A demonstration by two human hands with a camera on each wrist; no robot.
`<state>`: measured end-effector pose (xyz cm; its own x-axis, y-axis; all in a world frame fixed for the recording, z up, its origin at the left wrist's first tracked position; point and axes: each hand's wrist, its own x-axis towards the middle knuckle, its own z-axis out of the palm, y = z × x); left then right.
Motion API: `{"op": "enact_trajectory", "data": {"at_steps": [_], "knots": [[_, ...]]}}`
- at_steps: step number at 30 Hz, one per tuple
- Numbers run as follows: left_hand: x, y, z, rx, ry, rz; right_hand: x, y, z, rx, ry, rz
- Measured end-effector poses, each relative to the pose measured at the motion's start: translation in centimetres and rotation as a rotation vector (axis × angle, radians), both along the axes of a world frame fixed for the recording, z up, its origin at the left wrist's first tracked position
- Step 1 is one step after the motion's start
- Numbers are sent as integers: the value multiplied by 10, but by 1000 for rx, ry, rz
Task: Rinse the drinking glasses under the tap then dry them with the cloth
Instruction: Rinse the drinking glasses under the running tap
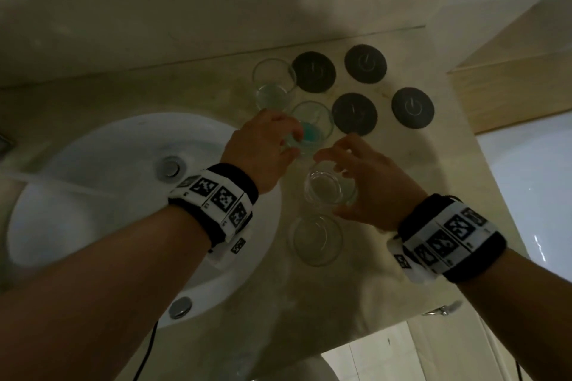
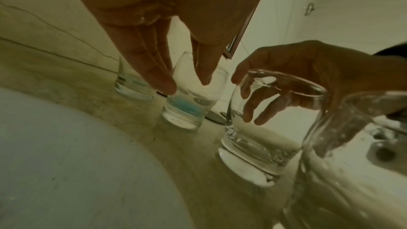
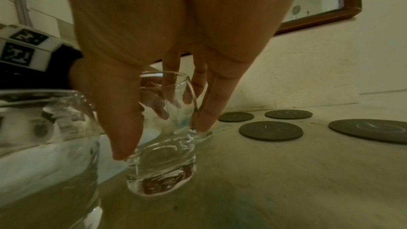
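Observation:
Several clear drinking glasses stand in a row on the stone counter (image 1: 387,195), right of the sink. My right hand (image 1: 334,184) reaches down over the third glass (image 1: 329,192), thumb (image 3: 125,137) on one side and fingers (image 3: 209,114) on the other, gripping it as it stands on the counter. My left hand (image 1: 291,139) hovers at the near rim of the glass with blue residue (image 1: 314,127), fingers (image 2: 163,83) nearly straight. I cannot tell if they touch it. The far glass (image 1: 274,83) and the nearest glass (image 1: 317,240) stand alone. No cloth is in view.
A white round sink (image 1: 93,148) with a metal drain (image 1: 169,168) lies to the left. Several dark round coasters (image 1: 354,113) sit behind the glasses on the right. A white bathtub (image 1: 532,179) borders the counter's right edge. A framed mirror (image 3: 330,16) hangs on the wall.

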<state>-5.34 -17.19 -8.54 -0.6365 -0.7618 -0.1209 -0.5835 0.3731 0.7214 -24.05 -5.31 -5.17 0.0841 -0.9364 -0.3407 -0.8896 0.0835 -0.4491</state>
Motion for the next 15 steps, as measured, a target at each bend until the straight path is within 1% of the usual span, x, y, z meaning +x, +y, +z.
{"op": "enact_trajectory", "data": {"at_steps": [4, 7, 11, 15], "knots": [[4, -3, 0, -65, 2, 19, 5, -5, -1, 35, 29, 15], [16, -2, -1, -68, 20, 62, 8, -7, 1, 55, 38, 18], [44, 3, -4, -53, 127, 124, 11, -7, 4, 93, 68, 36], [84, 8, -3, -28, 120, 200, 13, -8, 19, 113, 154, 81]]}}
